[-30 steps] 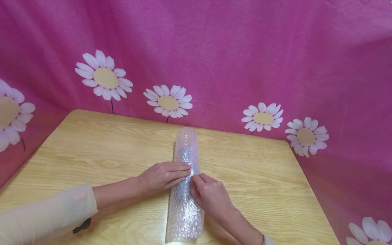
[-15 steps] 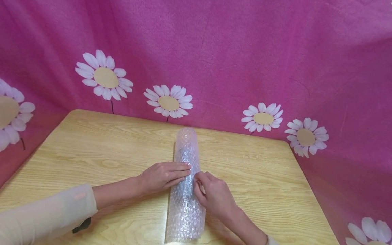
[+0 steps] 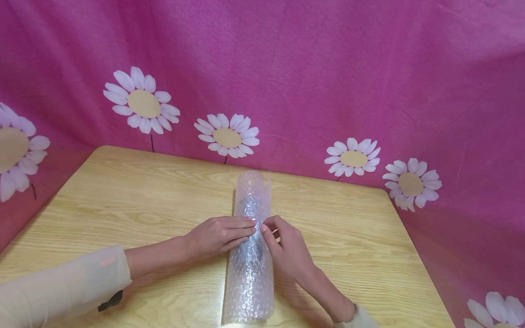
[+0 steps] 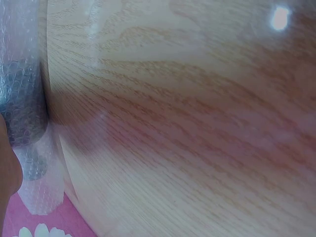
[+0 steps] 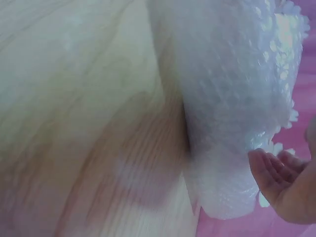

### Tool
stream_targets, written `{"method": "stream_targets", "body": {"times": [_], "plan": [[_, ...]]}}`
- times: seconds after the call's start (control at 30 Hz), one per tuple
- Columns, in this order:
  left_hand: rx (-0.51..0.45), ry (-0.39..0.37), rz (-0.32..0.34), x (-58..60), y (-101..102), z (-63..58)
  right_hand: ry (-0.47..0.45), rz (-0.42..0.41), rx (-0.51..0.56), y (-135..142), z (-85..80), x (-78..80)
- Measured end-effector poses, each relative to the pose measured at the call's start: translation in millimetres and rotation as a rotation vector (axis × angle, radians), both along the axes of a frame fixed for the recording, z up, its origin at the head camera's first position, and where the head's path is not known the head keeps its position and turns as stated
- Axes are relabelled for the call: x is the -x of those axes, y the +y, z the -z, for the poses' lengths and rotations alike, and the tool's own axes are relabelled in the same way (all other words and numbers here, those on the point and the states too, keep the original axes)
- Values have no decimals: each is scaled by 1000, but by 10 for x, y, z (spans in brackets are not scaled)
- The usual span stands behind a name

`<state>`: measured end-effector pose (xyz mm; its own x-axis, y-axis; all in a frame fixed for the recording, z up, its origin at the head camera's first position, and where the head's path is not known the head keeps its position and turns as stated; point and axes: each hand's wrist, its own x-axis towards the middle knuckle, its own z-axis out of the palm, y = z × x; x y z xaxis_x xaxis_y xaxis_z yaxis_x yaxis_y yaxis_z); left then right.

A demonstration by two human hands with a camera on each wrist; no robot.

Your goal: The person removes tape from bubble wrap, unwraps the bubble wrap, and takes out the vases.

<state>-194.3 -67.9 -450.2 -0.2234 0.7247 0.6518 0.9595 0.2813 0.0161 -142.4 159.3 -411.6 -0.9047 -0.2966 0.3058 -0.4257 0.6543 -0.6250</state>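
Note:
A long roll of clear bubble wrap (image 3: 250,287) lies on the wooden table, pointing away from me. Something dark and rounded shows through its layers in the left wrist view (image 4: 24,94); its kind cannot be made out. My left hand (image 3: 213,237) lies across the roll from the left, fingers straight and flat on top. From the right, my right hand (image 3: 289,248) pinches the loose edge of the bubble wrap between thumb and fingers, close to the left fingertips. In the right wrist view the right hand's fingers (image 5: 269,173) are bent at the wrap's side.
The wooden table (image 3: 348,241) extends on both sides of the roll. A pink cloth with white daisies (image 3: 287,82) hangs behind it and along both sides. A dark strap (image 3: 110,300) shows below the left sleeve.
My right hand has shifted slightly away from me along the roll, and a strip of the wrap's edge now stands out at the far right side. My left hand stays in place.

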Motion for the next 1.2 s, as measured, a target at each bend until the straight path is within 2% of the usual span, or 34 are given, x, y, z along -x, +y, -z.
{"method": "stream_targets", "body": {"times": [0.23,0.3,0.4,0.47,0.73,0.87,1.2], "plan": [[4,-4,-4,-16,3,-22,-196,95,158,20,32,163],[7,-3,-6,-17,3,-22,-253,117,183,19,57,203],[10,-1,-8,-18,4,-19,-285,132,176,19,92,247],[10,1,-8,-18,2,-12,-270,131,148,16,104,268],[8,-2,-10,-25,-6,-9,-113,108,59,-17,85,365],[9,-9,-9,-29,-6,-15,-85,106,44,-33,55,398],[17,-17,3,-34,-4,-27,-10,30,8,-71,37,476]]}}
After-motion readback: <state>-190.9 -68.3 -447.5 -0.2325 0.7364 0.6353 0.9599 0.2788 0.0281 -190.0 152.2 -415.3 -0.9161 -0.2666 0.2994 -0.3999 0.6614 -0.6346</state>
